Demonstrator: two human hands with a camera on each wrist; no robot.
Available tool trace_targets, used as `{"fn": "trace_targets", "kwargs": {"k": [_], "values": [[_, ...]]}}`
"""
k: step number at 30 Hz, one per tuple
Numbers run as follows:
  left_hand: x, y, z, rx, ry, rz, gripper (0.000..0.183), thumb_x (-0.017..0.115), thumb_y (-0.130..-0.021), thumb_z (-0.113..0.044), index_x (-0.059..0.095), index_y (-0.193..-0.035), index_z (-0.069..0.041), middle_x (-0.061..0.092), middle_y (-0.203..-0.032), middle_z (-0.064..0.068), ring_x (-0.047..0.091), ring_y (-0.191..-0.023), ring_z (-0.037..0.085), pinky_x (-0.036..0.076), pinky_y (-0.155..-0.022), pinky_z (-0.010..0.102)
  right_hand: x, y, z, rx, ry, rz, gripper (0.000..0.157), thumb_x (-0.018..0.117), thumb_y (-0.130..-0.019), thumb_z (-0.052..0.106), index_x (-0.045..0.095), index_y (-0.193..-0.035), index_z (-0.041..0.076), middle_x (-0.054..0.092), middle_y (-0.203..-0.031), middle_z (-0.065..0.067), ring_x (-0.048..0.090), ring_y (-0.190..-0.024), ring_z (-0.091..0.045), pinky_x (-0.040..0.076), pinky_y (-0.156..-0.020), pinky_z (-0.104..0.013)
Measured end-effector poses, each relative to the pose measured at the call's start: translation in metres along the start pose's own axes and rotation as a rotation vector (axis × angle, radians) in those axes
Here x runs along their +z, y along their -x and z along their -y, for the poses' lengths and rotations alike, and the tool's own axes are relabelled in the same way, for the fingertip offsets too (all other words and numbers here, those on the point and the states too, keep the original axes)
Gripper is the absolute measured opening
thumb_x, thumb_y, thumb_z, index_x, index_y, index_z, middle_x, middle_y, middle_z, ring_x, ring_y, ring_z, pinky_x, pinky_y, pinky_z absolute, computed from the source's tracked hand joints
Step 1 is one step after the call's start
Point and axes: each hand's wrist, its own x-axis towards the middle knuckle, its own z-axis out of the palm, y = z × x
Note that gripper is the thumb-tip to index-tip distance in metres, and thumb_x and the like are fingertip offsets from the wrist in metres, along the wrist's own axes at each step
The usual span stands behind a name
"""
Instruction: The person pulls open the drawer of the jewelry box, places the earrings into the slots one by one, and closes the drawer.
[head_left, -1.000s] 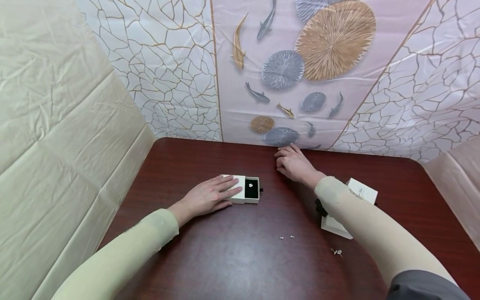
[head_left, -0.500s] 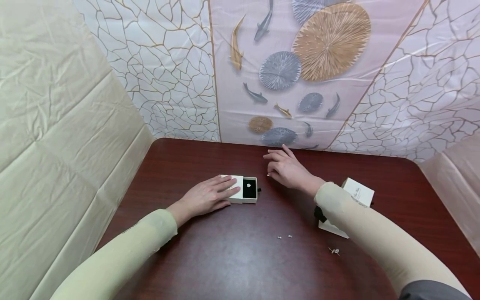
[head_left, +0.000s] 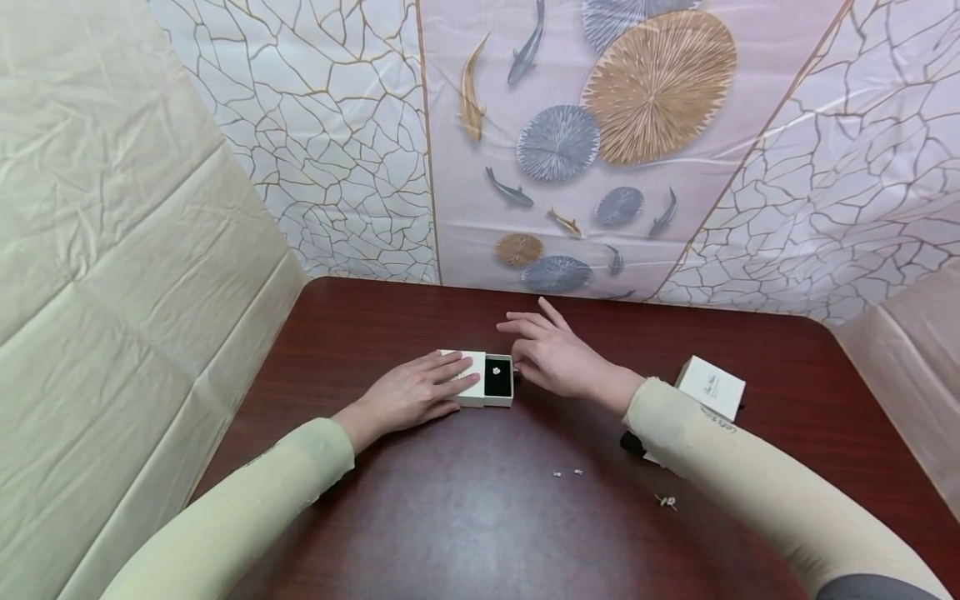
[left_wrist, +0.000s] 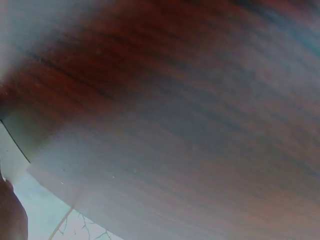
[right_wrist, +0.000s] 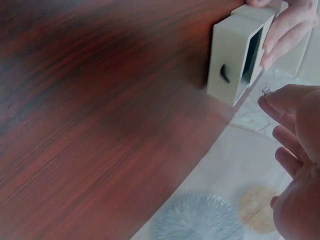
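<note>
In the head view, my left hand (head_left: 412,390) rests on a cream sliding gift box (head_left: 471,392), straight fingers lying across its top. The box's drawer (head_left: 501,401) is partly out, showing a black insert with a small flower-shaped earring (head_left: 497,371) on it. My right hand (head_left: 558,354) is just right of the drawer; in the right wrist view its thumb and forefinger pinch a small silvery stud earring (right_wrist: 266,91), the other fingers loosely extended. That view also shows the drawer's black pull tab (right_wrist: 225,73). The left wrist view catches mostly blurred tabletop.
A second white box (head_left: 712,388) with black lettering stands right, partly behind the right forearm, beside a black item (head_left: 632,443). Two tiny pale pieces (head_left: 567,473) and some pin-backed earrings (head_left: 666,502) lie nearer on the dark wooden table (head_left: 420,517). Patterned cloth (head_left: 360,167) hangs behind.
My right hand has moved left and toward me, from near the table's back edge to beside the open drawer. My left hand and the box have stayed in place.
</note>
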Motion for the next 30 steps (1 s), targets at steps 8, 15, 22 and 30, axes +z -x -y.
{"fn": "trace_targets", "kwargs": {"k": [8, 15, 22, 30], "values": [[0.000, 0.000, 0.000, -0.005, 0.008, 0.002, 0.054, 0.077, -0.100, -0.033, 0.065, -0.150, -0.015, 0.062, -0.152, 0.013, 0.056, -0.144, 0.030, 0.044, -0.120, 0.045, 0.002, -0.004, 0.013, -0.003, -0.034, 0.039, 0.011, 0.074, -0.092, 0.006, 0.071, -0.084, 0.013, 0.064, -0.146, -0.015, 0.050, -0.147, -0.039, 0.019, -0.125, -0.073], [0.000, 0.000, 0.000, -0.003, 0.028, -0.006, 0.054, 0.076, -0.101, -0.033, 0.064, -0.150, -0.013, 0.062, -0.152, 0.015, 0.056, -0.144, 0.031, 0.043, -0.121, 0.046, 0.004, -0.007, 0.018, 0.044, -0.092, 0.131, 0.015, 0.072, -0.096, 0.008, 0.070, -0.083, 0.015, 0.057, -0.155, -0.018, 0.043, -0.152, -0.040, 0.016, -0.124, -0.075], [0.001, 0.001, 0.001, 0.001, 0.028, -0.008, 0.053, 0.076, -0.101, -0.031, 0.064, -0.150, -0.014, 0.061, -0.153, 0.014, 0.055, -0.145, 0.031, 0.044, -0.120, 0.046, 0.009, -0.013, 0.017, 0.088, -0.143, 0.201, 0.014, 0.072, -0.099, 0.010, 0.072, -0.086, 0.016, 0.053, -0.159, -0.018, 0.039, -0.154, -0.040, 0.017, -0.124, -0.075], [0.002, 0.001, 0.001, -0.004, 0.033, -0.003, 0.053, 0.075, -0.102, -0.032, 0.063, -0.151, -0.014, 0.059, -0.155, 0.014, 0.054, -0.146, 0.030, 0.043, -0.121, 0.046, 0.012, -0.022, 0.018, 0.111, -0.164, 0.282, 0.021, 0.070, -0.100, 0.009, 0.072, -0.081, 0.017, 0.050, -0.161, -0.019, 0.036, -0.155, -0.043, 0.016, -0.124, -0.076]]}}
